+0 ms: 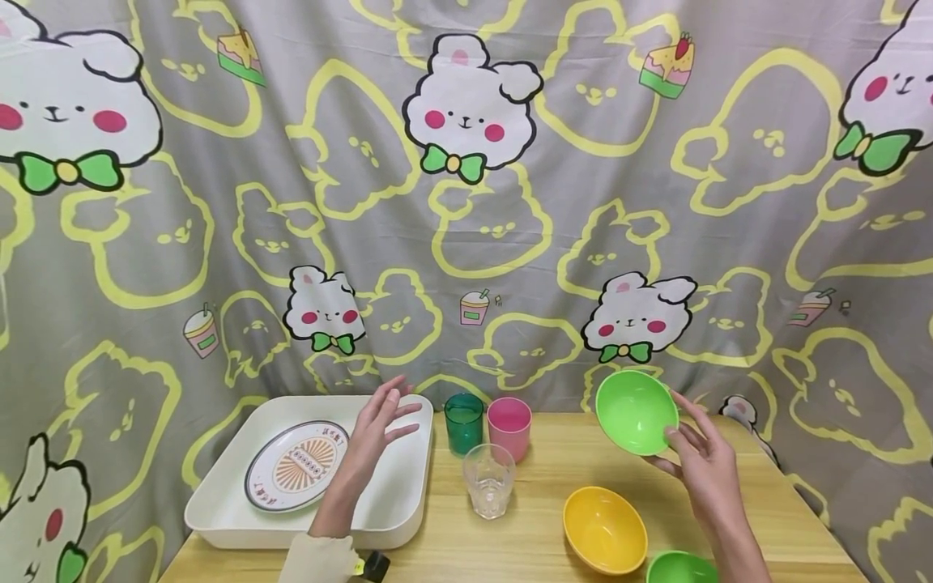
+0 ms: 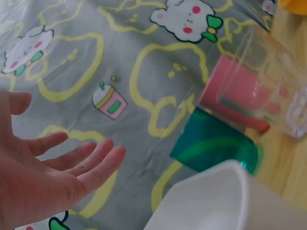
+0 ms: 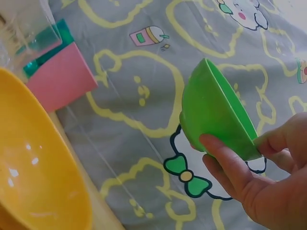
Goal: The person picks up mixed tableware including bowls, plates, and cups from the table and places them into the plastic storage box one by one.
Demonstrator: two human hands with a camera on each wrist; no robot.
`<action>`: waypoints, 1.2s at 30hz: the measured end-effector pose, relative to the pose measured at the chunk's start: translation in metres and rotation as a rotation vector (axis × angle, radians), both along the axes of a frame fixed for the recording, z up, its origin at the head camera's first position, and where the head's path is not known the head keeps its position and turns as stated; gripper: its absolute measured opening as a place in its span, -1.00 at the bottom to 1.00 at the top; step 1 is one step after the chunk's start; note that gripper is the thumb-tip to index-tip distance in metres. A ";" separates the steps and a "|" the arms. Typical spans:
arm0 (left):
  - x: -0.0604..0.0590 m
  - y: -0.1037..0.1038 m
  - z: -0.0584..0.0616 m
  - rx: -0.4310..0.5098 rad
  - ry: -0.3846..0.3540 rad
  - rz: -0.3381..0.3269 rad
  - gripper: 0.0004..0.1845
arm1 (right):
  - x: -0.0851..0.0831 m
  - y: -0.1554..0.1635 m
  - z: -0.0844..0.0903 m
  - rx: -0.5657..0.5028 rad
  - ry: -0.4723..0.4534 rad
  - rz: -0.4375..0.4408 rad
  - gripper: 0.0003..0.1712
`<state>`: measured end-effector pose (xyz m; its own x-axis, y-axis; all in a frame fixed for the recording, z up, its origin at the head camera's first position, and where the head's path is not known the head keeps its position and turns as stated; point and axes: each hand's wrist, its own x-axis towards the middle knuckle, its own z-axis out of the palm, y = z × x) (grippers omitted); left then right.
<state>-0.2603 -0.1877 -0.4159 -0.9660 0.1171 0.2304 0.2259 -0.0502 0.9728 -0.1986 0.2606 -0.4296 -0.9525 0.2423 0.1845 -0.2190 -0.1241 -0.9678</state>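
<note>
A second green plastic bowl (image 1: 681, 568) and a round yellow plastic bowl (image 1: 605, 530) are sitting nearest on the wooden table (image 1: 525, 542). The right hand (image 1: 703, 465) is gripping a tilted green plastic bowl (image 1: 636, 410) above it. The left hand (image 1: 379, 429), fingers spread and relaxed, is hovering over the white rectangular tray (image 1: 394, 502).

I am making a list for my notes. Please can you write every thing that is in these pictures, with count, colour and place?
green bowl: 1, held up, tilted, above table right
second green bowl: 1, front table edge, partly seen
yellow bowl: 1, table front right
clear glass: 1, table middle
dark green cup: 1, table back
pink cup: 1, beside dark green cup
tray: 1, white, table left
plate: 1, patterned, in tray
table: 1, wooden
curtain: 1, grey, cartoon print, behind
left hand: open, above tray
right hand: grips green bowl
</note>
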 end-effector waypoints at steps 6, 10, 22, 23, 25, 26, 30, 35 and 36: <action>0.006 0.015 0.000 0.004 0.015 -0.034 -0.45 | -0.001 -0.013 -0.002 -0.044 -0.014 0.022 -0.34; 0.007 0.024 0.000 0.037 0.000 -0.047 -0.44 | -0.003 -0.022 -0.001 -0.055 -0.009 0.028 -0.34; 0.004 0.048 -0.006 0.052 0.001 -0.093 -0.42 | -0.008 -0.042 -0.001 -0.018 -0.031 0.033 -0.38; 0.004 0.049 -0.006 0.054 -0.003 -0.094 -0.42 | -0.008 -0.043 -0.002 -0.014 -0.035 0.034 -0.39; 0.004 0.051 -0.008 0.060 -0.010 -0.101 -0.42 | -0.008 -0.046 -0.002 -0.005 -0.042 0.037 -0.39; 0.004 0.053 -0.008 0.059 -0.008 -0.103 -0.43 | -0.009 -0.048 -0.002 0.001 -0.049 0.035 -0.39; 0.004 0.057 -0.010 0.046 0.005 -0.124 -0.43 | -0.010 -0.055 -0.003 0.014 -0.081 0.037 -0.38; 0.005 0.063 -0.014 0.028 -0.003 -0.142 -0.43 | -0.011 -0.066 -0.005 0.040 -0.090 0.047 -0.40; 0.005 0.064 -0.015 0.029 -0.008 -0.146 -0.42 | -0.011 -0.068 -0.006 0.043 -0.089 0.048 -0.40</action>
